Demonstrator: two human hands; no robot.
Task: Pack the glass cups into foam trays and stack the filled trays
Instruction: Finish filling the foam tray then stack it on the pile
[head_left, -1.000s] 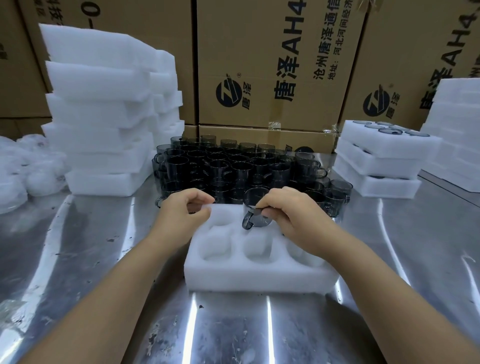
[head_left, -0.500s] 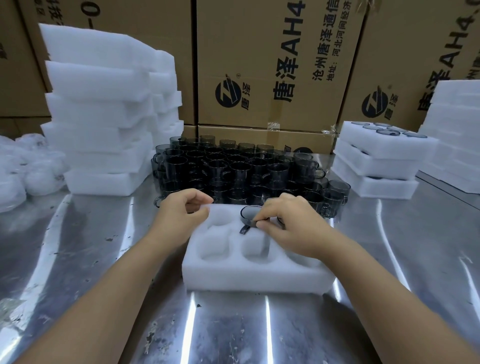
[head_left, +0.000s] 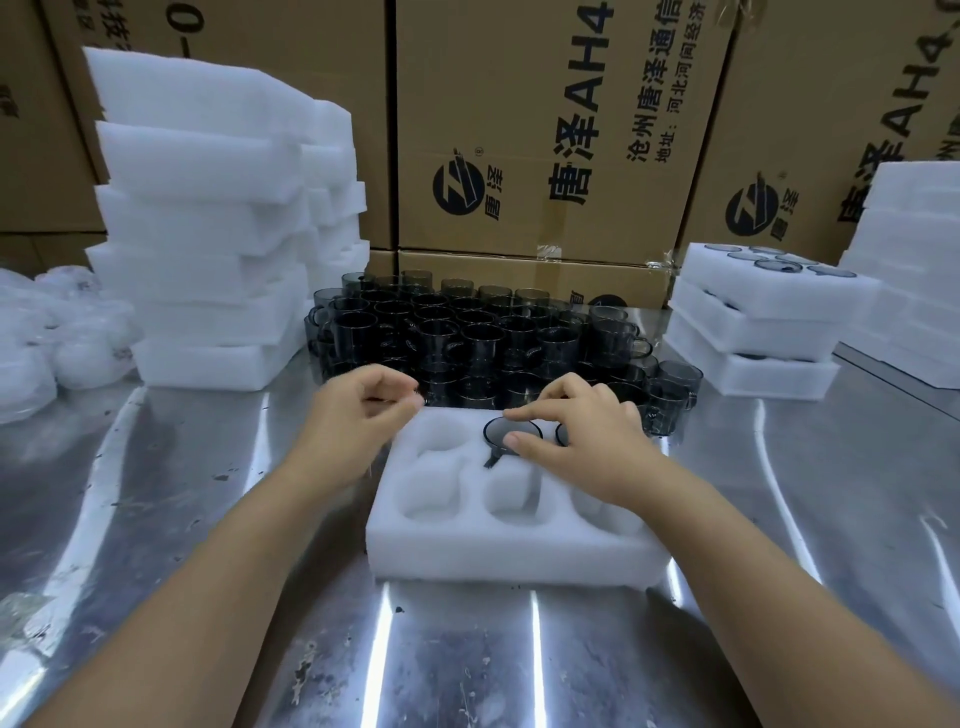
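- Now, compared with a second ago, the glass cup (head_left: 511, 435) no longer hangs tilted above the foam tray (head_left: 514, 558); it is seated in the tray's back middle pocket.
- Left hand (head_left: 358, 415): earlier pinching the tray's back left corner, now lifted just off it, fingers loosely curled round nothing, slightly blurred.
- Right hand (head_left: 587, 449): index finger and thumb lie nearly straight on the cup's rim, far and near edge, resting rather than gripping.
- Cup appearance: dark smoked glass, round rim about level with the foam surface, body sunk out of sight.
- Orientation: cup upright, mouth up, long axis vertical; its handle lies in the foam slot and points toward the person. The tray's long axis runs left to right on the tabletop (head_left: 519, 670).
- A second cup rim (head_left: 562, 434) shows in the back right pocket, partly under the right hand; the other pockets that show hold nothing.
- Behind the tray stand loose cups (head_left: 467, 338); empty trays (head_left: 197, 234) are stacked at left, filled trays (head_left: 758, 317) at right.
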